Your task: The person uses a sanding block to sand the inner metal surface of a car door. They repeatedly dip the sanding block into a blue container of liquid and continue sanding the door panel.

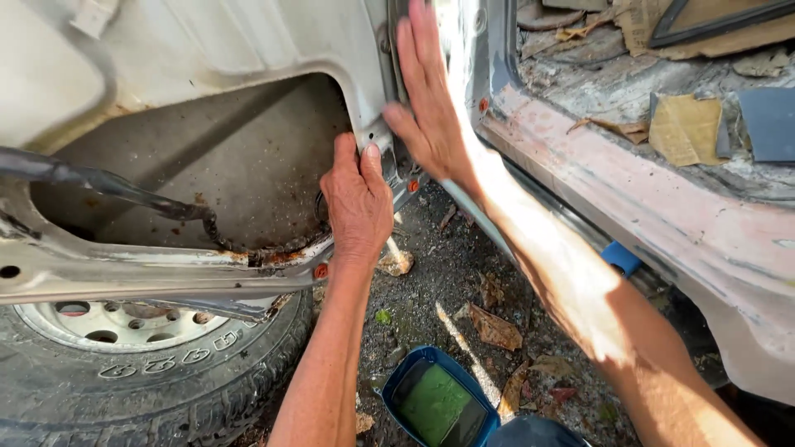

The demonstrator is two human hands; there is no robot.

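My left hand [358, 203] grips the lower corner edge of a bare white car door [207, 50], fingers curled over the inner metal lip near a rusty cut-out. My right hand [426, 99] lies flat and open against the door's rear edge strip, fingers pointing up, thumb toward the left hand. The door's inside is stripped; a black wiring loom [124, 189] runs along its rusty lower frame [149, 265].
A tyre with a light alloy wheel [124, 348] sits below the door at the lower left. The car's sill [646, 199] runs at the right, with cardboard scraps on the stripped floor. A blue tray of green liquid [435, 401] rests on gravel with dry leaves.
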